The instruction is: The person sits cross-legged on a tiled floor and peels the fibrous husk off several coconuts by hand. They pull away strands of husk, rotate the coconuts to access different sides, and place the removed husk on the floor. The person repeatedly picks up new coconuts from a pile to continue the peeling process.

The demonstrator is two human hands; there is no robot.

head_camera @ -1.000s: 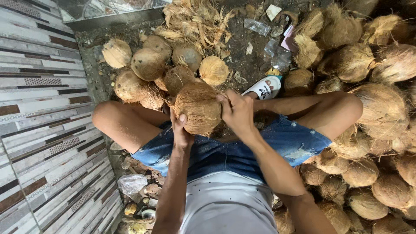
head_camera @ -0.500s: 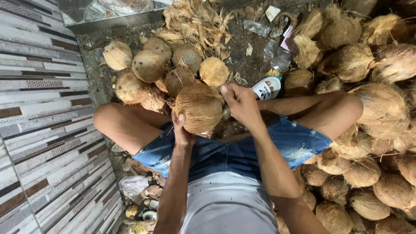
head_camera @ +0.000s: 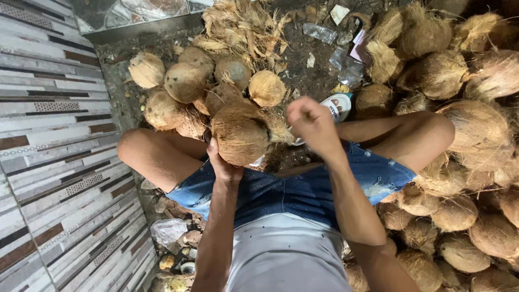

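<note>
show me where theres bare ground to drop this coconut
One bare patch: the dark ground between the husk fibre heap and the plastic scraps. The pile at right and the cluster beyond the held coconut are crowded.

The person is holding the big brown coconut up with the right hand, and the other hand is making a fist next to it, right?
Not quite. In the head view the left hand holds the coconut from underneath. The right hand is the one closed in a fist beside it.
</note>
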